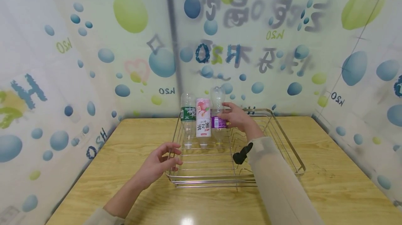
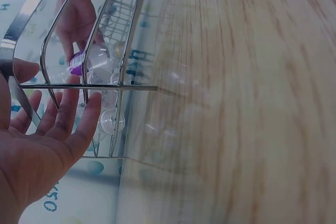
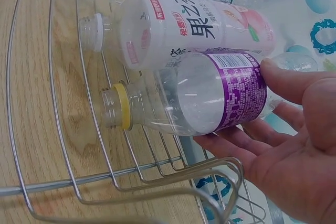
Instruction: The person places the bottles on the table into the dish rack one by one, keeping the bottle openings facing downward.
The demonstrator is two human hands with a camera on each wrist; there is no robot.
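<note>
Three plastic bottles stand neck down, side by side, at the left of a metal wire rack (image 1: 207, 176). My right hand (image 1: 237, 117) holds the rightmost, a clear bottle with a purple label (image 1: 218, 122) and a yellow neck ring. In the right wrist view its thumb lies on the label and the fingers pass beneath the bottle (image 3: 244, 93). The middle bottle (image 1: 203, 117) has a white and pink peach wrapper; the left bottle (image 1: 188, 113) has a green label. My left hand (image 1: 157, 162) is at the rack's left rim, fingers spread and loosely bent, holding nothing.
The rack stands on a wood-grain table (image 1: 317, 158) and has curved wire dividers (image 3: 210, 171) right of the bottles. A patterned curtain (image 1: 251, 61) hangs behind and at both sides. A black device (image 1: 242, 153) is strapped at the right wrist.
</note>
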